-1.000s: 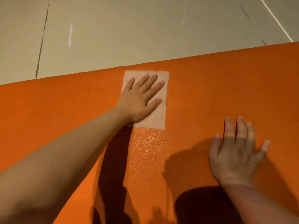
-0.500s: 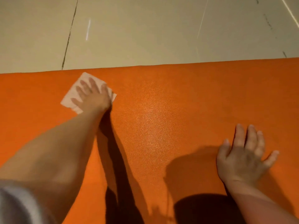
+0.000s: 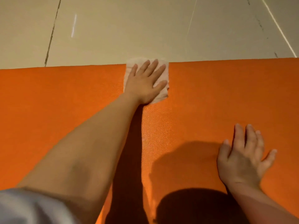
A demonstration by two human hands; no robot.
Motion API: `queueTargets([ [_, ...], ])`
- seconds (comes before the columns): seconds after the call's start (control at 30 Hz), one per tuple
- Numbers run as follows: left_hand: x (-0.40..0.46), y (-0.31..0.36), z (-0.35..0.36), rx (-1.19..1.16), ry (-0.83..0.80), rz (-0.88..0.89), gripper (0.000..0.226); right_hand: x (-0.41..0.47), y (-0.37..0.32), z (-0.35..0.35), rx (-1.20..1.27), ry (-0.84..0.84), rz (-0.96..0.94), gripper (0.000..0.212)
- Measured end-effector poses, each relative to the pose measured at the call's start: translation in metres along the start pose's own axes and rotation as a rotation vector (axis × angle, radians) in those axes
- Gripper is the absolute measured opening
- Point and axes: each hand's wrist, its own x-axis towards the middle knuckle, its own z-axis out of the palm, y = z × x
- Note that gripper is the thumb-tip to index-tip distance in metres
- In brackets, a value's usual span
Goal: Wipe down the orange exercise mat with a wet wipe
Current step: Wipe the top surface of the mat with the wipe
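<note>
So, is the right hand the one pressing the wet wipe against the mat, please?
No, the left hand presses the wet wipe; the right hand lies flat on the orange mat.

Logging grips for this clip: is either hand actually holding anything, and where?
Nothing is gripped. The left hand presses flat on the wet wipe at the mat's far edge; the right hand rests flat on the mat.

Left arm stretched long and straight ahead, bare from a pale sleeve [image 3: 32,207] at the shoulder, left hand [image 3: 144,83] flat, palm down, fingers straight and slightly fanned, pressing at the far edge of the mat [image 3: 226,94]. Right hand [image 3: 242,159] planted palm down on the mat's near side, fingers spread, thumb out wide, forearm angling back toward the body.
</note>
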Motion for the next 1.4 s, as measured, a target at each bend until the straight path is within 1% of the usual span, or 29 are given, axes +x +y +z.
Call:
queueTargets([
  [0.07,-0.019,-0.045,-0.006,-0.016,0.051,-0.191,0.063,0.001,0.001,0.001,-0.003,0.005,-0.025,0.062],
  [0.13,-0.046,-0.081,-0.011,-0.033,0.068,-0.347,0.061,0.003,0.004,-0.001,0.003,0.007,-0.027,0.061],
  [0.2,-0.072,-0.101,-0.013,-0.073,0.072,-0.475,0.058,0.003,0.003,-0.002,0.011,0.019,-0.013,0.061],
  [0.27,-0.091,-0.105,-0.012,-0.102,0.100,-0.543,0.058,0.001,0.000,-0.003,0.003,0.012,-0.010,0.060],
  [0.37,-0.109,-0.091,-0.013,-0.078,0.289,-0.536,0.065,0.004,0.001,-0.005,-0.002,-0.034,0.008,0.062],
  [0.4,-0.113,-0.083,-0.014,-0.079,0.326,-0.528,0.066,0.005,0.001,-0.005,-0.013,-0.049,0.011,0.062],
  [0.43,-0.116,-0.076,-0.012,-0.082,0.311,-0.513,0.067,0.005,0.002,-0.005,-0.023,-0.062,0.015,0.063],
  [0.5,-0.122,-0.066,-0.001,-0.068,0.178,-0.493,0.070,0.005,0.001,-0.007,-0.034,-0.082,0.017,0.065],
  [0.53,-0.122,-0.065,0.004,-0.072,0.127,-0.502,0.069,0.005,0.001,-0.007,-0.036,-0.087,0.017,0.066],
  [0.57,-0.120,-0.065,0.005,-0.089,0.115,-0.516,0.064,0.006,0.000,-0.008,-0.042,-0.090,0.016,0.066],
  [0.67,-0.115,-0.064,-0.002,-0.151,0.172,-0.554,0.050,0.006,0.001,-0.008,-0.058,-0.106,0.013,0.066],
  [0.7,-0.112,-0.060,-0.007,-0.175,0.198,-0.529,0.050,0.006,0.001,-0.009,-0.061,-0.109,0.016,0.066],
  [0.77,-0.105,-0.035,-0.017,-0.248,0.228,-0.396,0.051,0.006,0.002,-0.008,-0.067,-0.104,0.019,0.066],
  [0.83,-0.096,0.001,-0.030,-0.459,0.252,-0.256,0.052,0.006,0.002,-0.008,-0.059,-0.097,0.020,0.066],
  [0.9,-0.084,0.037,-0.050,-0.733,0.310,-0.193,0.045,0.006,0.002,-0.008,-0.047,-0.086,0.022,0.065],
  [0.93,-0.080,0.052,-0.060,-0.820,0.355,-0.191,0.039,0.006,0.002,-0.009,-0.044,-0.082,0.023,0.065],
  [0.97,-0.077,0.066,-0.069,-0.912,0.382,-0.201,0.035,0.006,0.001,-0.009,-0.041,-0.080,0.025,0.065],
  [1.0,-0.074,0.076,-0.075,-1.052,0.395,-0.225,0.032,0.006,0.001,-0.010,-0.041,-0.078,0.027,0.065],
  [1.07,-0.075,0.091,-0.083,-1.454,0.349,-0.297,0.027,0.005,0.000,-0.009,-0.047,-0.080,0.024,0.066],
  [1.1,-0.077,0.095,-0.083,-1.606,0.313,-0.335,0.025,0.005,0.000,-0.009,-0.050,-0.084,0.019,0.067],
  [1.13,-0.080,0.096,-0.080,-1.685,0.288,-0.383,0.025,0.005,-0.001,-0.009,-0.054,-0.093,0.017,0.068],
  [1.17,-0.082,0.095,-0.074,-1.710,0.286,-0.456,0.026,0.005,-0.001,-0.008,-0.061,-0.106,0.018,0.069],
  [1.23,-0.087,0.084,-0.059,-1.645,0.351,-0.669,0.030,0.006,-0.001,-0.008,-0.069,-0.109,0.018,0.070],
  [1.27,-0.090,0.075,-0.050,-1.538,0.412,-0.762,0.030,0.006,0.000,-0.007,-0.064,-0.094,0.013,0.069],
  [1.3,-0.094,0.065,-0.039,-1.381,0.492,-0.834,0.029,0.006,-0.001,-0.007,-0.056,-0.077,0.007,0.068],
  [1.33,-0.101,0.053,-0.030,-1.199,0.568,-0.872,0.029,0.005,-0.001,-0.007,-0.048,-0.062,0.003,0.067],
  [1.37,-0.110,0.044,-0.023,-1.017,0.629,-0.873,0.033,0.005,-0.001,-0.007,-0.040,-0.051,0.002,0.066],
  [1.4,-0.118,0.037,-0.019,-0.847,0.677,-0.828,0.041,0.004,-0.001,-0.006,-0.033,-0.041,0.002,0.065],
])
